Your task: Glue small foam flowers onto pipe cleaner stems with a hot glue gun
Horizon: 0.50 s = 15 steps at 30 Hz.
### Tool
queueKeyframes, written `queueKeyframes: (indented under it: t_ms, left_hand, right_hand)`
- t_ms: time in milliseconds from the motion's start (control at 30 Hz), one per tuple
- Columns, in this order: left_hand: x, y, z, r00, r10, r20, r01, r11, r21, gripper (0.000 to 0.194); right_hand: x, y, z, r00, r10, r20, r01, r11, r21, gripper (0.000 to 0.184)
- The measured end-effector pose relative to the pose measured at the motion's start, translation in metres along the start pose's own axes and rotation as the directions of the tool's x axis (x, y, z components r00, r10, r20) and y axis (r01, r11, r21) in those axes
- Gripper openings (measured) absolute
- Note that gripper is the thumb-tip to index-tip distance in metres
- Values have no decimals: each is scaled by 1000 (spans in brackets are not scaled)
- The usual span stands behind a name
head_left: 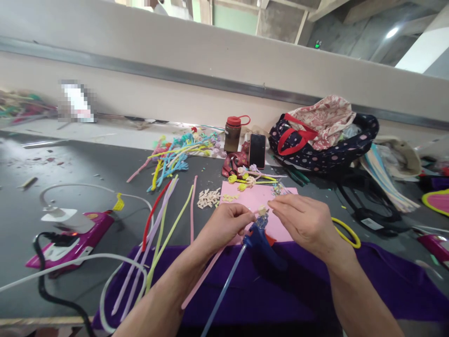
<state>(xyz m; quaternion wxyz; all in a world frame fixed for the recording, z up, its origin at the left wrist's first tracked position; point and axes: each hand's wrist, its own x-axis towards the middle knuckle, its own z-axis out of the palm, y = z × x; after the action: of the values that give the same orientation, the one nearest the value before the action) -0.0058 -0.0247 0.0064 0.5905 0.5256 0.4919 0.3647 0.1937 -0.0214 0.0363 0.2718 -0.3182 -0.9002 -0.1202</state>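
Observation:
My left hand [224,225] is closed in a pinch beside the nozzle of a blue hot glue gun [264,245]. A pink fuzzy stem [204,277] runs down from under this hand, seemingly held in it. My right hand [304,223] is on the nozzle's other side, fingers pressed together; what they hold, if anything, is hidden. A small cream piece [261,210] shows at the nozzle between the hands. From the gun's rear a translucent glue stick [226,286] sticks out over the purple cloth [298,295]. Under the hands lies a pink sheet [238,191].
Small cream pieces [209,198] are piled left of the sheet. Coloured stems [173,213] lie farther left, near a magenta power strip [87,236] with cables. Finished-looking bundles [182,152], a bottle [232,135], a phone [257,150] and a dotted bag [324,140] stand behind.

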Motion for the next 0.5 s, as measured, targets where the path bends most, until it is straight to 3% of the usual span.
queueKeyframes:
  t_ms: [100,200,367,500]
  left_hand:
    - [0,1,-1,1000,-7,16,8,997,-74,21]
    - [1,1,-2,999,-8,40,15,985,-169,22]
    - [-1,0,-5,998,15,65,-1,979,-202,23]
    - [-4,0,-5,995,84,61,-69,974,-216,19]
  right_hand:
    - [-3,0,-3,987,104,-121,-91,990,111,25]
    - [-4,-1,-2,956,237,-170,-186,944,272,22]
    - [-4,-7,5,920,384,-82,-286,798,531,17]
    - [-1,-13,9,913,406,44,-315,632,708,15]
